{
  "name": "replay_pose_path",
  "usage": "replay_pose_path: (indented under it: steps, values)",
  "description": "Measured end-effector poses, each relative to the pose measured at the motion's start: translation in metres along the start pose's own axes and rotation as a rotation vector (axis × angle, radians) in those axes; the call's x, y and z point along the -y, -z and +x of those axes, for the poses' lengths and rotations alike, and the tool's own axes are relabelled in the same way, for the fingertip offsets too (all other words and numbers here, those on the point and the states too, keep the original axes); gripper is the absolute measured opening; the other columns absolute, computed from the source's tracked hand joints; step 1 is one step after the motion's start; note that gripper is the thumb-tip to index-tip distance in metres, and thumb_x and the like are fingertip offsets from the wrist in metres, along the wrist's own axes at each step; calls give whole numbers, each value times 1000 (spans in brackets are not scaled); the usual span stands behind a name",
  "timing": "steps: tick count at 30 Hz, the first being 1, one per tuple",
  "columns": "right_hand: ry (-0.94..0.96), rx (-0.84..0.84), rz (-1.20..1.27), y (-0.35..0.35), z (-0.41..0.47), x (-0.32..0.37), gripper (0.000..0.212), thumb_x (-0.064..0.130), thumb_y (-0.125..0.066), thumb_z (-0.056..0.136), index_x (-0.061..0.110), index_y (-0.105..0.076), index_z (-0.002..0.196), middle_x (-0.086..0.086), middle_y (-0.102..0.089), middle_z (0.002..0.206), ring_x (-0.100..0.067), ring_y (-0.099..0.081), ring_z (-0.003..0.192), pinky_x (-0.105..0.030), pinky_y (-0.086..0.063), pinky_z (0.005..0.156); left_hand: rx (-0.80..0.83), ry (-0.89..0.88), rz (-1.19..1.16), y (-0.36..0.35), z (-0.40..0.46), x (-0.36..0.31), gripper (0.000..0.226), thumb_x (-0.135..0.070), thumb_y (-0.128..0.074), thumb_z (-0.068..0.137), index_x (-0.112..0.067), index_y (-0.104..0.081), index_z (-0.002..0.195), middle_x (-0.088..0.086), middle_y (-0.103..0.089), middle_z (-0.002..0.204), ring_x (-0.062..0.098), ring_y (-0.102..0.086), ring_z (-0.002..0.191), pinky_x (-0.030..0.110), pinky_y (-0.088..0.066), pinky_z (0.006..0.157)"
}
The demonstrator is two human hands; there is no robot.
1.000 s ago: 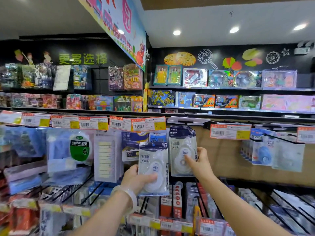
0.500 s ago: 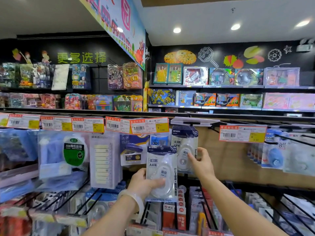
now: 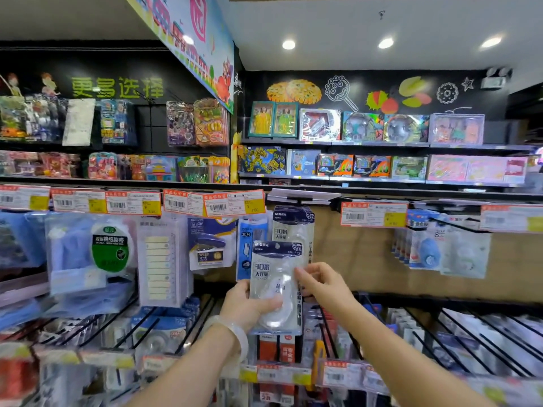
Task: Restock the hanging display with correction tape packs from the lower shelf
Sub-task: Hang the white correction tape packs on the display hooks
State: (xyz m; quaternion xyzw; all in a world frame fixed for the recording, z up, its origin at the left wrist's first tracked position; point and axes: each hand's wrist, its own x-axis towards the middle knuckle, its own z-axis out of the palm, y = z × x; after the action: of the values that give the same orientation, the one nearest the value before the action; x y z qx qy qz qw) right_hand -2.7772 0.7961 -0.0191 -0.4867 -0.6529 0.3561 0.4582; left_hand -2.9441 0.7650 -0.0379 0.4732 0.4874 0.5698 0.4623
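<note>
Your left hand (image 3: 249,306) grips a correction tape pack (image 3: 276,286) in front of the hanging display, with the thumb curled across the clear blister on the front and the other fingers hidden behind the card. A pale bangle (image 3: 232,333) sits on that wrist. The pack is upright, with a dark blue header strip at the top and a white tape dispenser under the plastic.

Your right hand (image 3: 323,284) is at the right edge of the same pack. Its fingertips (image 3: 302,273) pinch that edge just above the blister, fingers lightly bent. Both hands hold the one pack.

Directly behind and above the held pack hangs a stack of matching packs (image 3: 293,227) on a hook, their blue headers fanned slightly; the held pack covers the lower part of that stack. Just left of the held pack hangs a narrow blue ruler pack (image 3: 248,248), and further left a stapler pack (image 3: 210,245), a tall pack of index tabs (image 3: 160,259), and a pack with a green double-sided tape roll (image 3: 110,249). Above the held pack runs a row of orange and yellow price tags (image 3: 235,202). To the right of the held pack, well apart across bare brown board, hang blue and white packs (image 3: 440,248). Below the held pack, black wire hooks (image 3: 458,333) carry rows of stationery, blurred. High above it, toy boxes (image 3: 361,126) fill the upper shelves.
</note>
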Motion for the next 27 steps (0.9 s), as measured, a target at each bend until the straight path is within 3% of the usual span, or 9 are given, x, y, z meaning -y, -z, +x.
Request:
replay_pose_path:
  steps: [2,7,9,12,17,23,27]
  values:
    - [1,86,-1,2,-13,1,42,43,-70,80,17,-55,109,-10,-65,106,-10,-61,79,-14,-50,59,0,-34,37,-9,-9,-4,42,1,-78,69,-9,-58,105,8,-70,100,23,-67,92,31,-55,74]
    - [51,59,44,10,-30,2,47,34,-76,76,-2,-58,99,-22,-62,88,-20,-54,75,-35,-46,65,-34,-72,60,-24,-27,-10,36,-6,-81,68,-15,-60,96,4,-71,93,20,-68,88,36,-55,83]
    - [87,31,43,14,-33,5,39,32,-76,77,1,-60,95,-22,-63,87,-19,-54,75,-35,-47,67,-49,-95,55,-28,-33,-13,30,-5,-79,71,-17,-59,89,2,-69,90,16,-67,85,28,-54,74]
    - [129,-18,39,20,-36,10,24,27,-73,80,11,-62,93,-5,-67,85,-17,-60,73,-33,-52,71,-83,-149,63,-30,-37,-21,30,-5,-77,73,-20,-55,86,-3,-65,86,7,-63,78,17,-48,63]
    - [150,-73,36,23,-31,24,23,31,-72,81,18,-62,97,-2,-71,94,-25,-67,92,-42,-55,85,-125,-219,69,-31,-33,-37,36,-9,-79,72,-11,-57,100,-4,-64,86,4,-60,76,13,-44,60]
    - [131,-74,15,18,-17,30,23,35,-72,80,22,-62,95,-4,-70,97,-26,-67,94,-44,-55,86,-160,-213,44,-27,-21,-39,34,-8,-78,73,-9,-58,100,3,-66,92,13,-63,81,20,-50,67]
    - [158,-85,12,15,-12,26,32,35,-72,79,11,-62,97,-18,-67,100,-21,-60,78,-44,-53,77,-161,-209,32,-26,-13,-36,32,-6,-78,73,-10,-59,98,6,-68,91,18,-66,80,27,-53,69]
